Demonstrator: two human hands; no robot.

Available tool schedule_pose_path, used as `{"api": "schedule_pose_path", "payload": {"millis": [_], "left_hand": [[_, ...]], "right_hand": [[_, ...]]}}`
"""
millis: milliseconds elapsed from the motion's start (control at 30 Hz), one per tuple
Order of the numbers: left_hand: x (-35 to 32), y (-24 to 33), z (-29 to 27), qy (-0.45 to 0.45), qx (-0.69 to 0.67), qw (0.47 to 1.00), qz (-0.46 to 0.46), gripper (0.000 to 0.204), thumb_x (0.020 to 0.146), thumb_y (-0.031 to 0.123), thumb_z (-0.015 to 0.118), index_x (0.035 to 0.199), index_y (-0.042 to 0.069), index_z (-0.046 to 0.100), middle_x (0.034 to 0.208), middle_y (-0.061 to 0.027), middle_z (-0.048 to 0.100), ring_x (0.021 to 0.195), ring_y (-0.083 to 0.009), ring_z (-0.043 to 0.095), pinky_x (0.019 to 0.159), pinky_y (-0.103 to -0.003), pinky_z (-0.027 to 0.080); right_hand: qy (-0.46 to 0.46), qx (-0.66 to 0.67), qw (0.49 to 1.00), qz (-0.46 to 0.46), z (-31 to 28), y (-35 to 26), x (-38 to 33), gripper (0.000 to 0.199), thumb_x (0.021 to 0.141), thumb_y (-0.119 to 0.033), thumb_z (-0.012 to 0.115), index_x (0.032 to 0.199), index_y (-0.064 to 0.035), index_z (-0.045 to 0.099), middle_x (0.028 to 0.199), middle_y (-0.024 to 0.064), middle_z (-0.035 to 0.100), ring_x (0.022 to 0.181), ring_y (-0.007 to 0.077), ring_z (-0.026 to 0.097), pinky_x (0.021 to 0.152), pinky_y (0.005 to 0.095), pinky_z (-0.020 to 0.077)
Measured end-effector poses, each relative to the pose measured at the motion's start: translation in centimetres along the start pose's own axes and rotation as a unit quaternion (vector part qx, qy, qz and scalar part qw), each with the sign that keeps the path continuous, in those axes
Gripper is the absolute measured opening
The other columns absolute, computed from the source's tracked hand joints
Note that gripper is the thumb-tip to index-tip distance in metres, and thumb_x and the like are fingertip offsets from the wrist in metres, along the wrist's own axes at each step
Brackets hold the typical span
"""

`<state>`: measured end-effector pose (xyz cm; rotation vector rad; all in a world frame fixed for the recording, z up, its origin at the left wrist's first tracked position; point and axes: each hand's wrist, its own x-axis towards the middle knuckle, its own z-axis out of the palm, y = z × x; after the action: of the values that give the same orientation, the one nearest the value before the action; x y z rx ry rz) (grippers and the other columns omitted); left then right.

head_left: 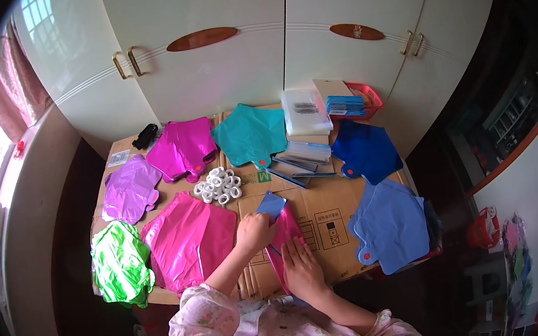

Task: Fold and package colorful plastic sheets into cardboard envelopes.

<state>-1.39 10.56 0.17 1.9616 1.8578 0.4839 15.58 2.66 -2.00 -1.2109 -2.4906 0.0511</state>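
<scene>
Pink foil [285, 229], folded into a narrow strip, lies near the middle of the cardboard-covered tabletop [344, 194], running from near to far between the two hands. What could go wrong, I judge, is the fold springing open or creasing askew: the material looks thin and slick, so a slackening of the right hand's pressure could let the layers slide. A sideways pull by the left hand might also turn the blue card [273, 203] out of line. The left forearm crosses beside the larger pink sheet [191, 238] and could drag its edge; the loose white rings [218, 186], just farther left, might scatter if brushed.

As for the grip, the left hand [256, 233] is curled tight, apparently pinching the blue card, though the fingertips are hidden; the strip lies just to its right. The right hand [303, 266] is flat, fingers extended and held close together, resting on the strip's nearer part from the right.
</scene>
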Motion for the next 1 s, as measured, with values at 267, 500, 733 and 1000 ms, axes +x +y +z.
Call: {"api": "schedule_pose_path", "payload": {"millis": [267,500,733,1000], "left_hand": [[3.8,1.6,0.4,-0.042,-0.041,0.997,-0.046,0.021,0.074,0.026,0.065,0.081,0.006,0.068,0.085,-0.0177,0.067,0.084,-0.0344,0.064,0.076,-0.043,0.051],[6.2,1.5,0.9,-0.046,-0.048,0.997,-0.047,0.020,0.074,0.027,0.067,0.083,0.010,0.071,0.089,-0.0147,0.068,0.088,-0.0315,0.065,0.079,-0.041,0.051],[6.8,0.9,1.3,-0.051,-0.044,0.997,-0.033,0.022,0.075,0.025,0.067,0.090,0.009,0.067,0.091,-0.0146,0.067,0.092,-0.0327,0.063,0.081,-0.042,0.050],[6.5,0.7,1.8,0.011,-0.147,0.989,0.029,0.027,0.072,0.012,0.069,0.090,0.003,0.052,0.083,-0.0162,0.064,0.085,-0.0371,0.061,0.075,-0.045,0.047]], "right_hand": [[0.012,0.005,1.000,0.003,0.5,0.0,-0.2,0.047,0.086,-0.015,0.047,0.128,0.0054,0.045,0.134,0.0224,0.047,0.129,0.0328,0.042,0.109,0.0439,0.0301],[0.009,-0.011,1.000,-0.004,0.5,0.1,-0.2,0.047,0.086,-0.016,0.046,0.129,0.0037,0.046,0.133,0.0207,0.048,0.128,0.0337,0.042,0.107,0.0463,0.0311],[-0.008,-0.012,1.000,-0.015,0.2,-0.1,-0.1,0.047,0.088,-0.017,0.043,0.130,0.0044,0.045,0.134,0.0214,0.047,0.129,0.0336,0.041,0.109,0.0460,0.0281],[-0.009,0.026,0.999,-0.029,0.4,0.0,-0.1,0.048,0.086,-0.015,0.045,0.129,0.0056,0.044,0.134,0.0236,0.046,0.127,0.0355,0.042,0.108,0.0469,0.0299]]}}
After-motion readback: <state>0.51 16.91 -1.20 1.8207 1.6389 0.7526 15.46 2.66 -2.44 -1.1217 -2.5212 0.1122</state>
